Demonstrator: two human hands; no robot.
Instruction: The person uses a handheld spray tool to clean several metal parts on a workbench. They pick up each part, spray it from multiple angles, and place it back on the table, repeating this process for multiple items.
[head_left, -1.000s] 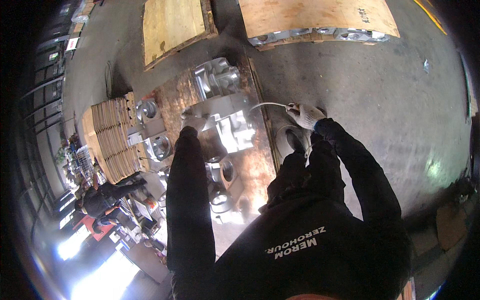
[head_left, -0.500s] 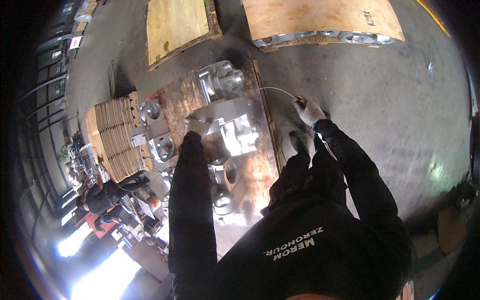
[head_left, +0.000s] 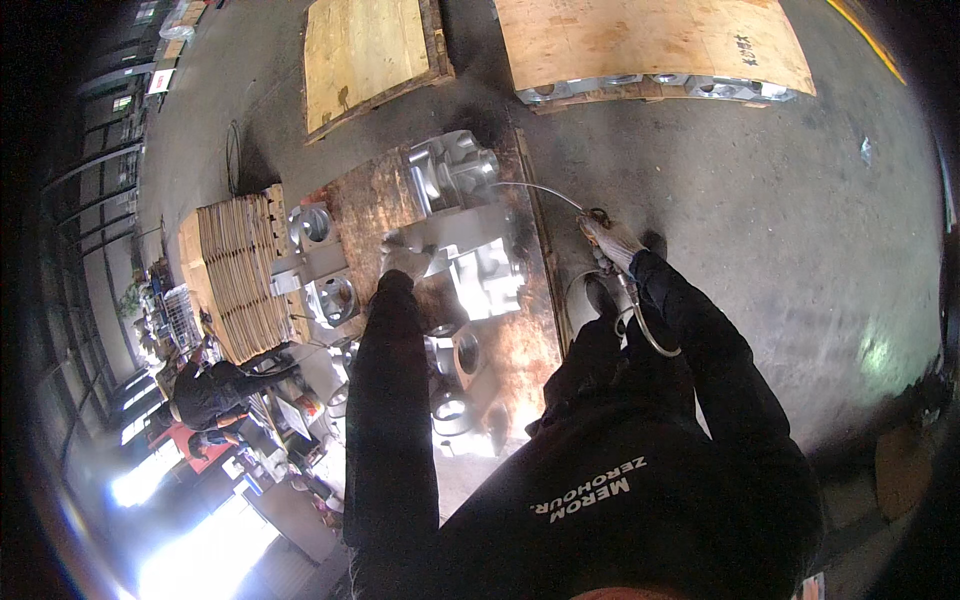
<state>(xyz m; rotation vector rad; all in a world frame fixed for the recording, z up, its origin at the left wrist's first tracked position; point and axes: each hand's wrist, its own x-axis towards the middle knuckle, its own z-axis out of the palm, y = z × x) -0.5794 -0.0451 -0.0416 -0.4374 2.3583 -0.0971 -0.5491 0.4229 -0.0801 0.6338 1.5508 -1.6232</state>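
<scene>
Right grip (head_left: pixel 610 238) closed around a thin tube (head_left: pixel 545 189); left grip (head_left: pixel 402 264) against a metal part (head_left: pixel 470 228).
The tube arcs leftward toward the part, probably for reach; the left grip, its closure hard to tell, perhaps steadies the part on the wooden board (head_left: pixel 370 200); a plywood-topped pallet (head_left: pixel 650 45) lies well beyond.

Silvery metal parts (head_left: pixel 452 175) lie on a worn brown board (head_left: pixel 375 195).

From the wearer's head, one wide fisheye looks down over left hand (head_left: pixel 404 262) and right hand (head_left: pixel 612 241).
</scene>
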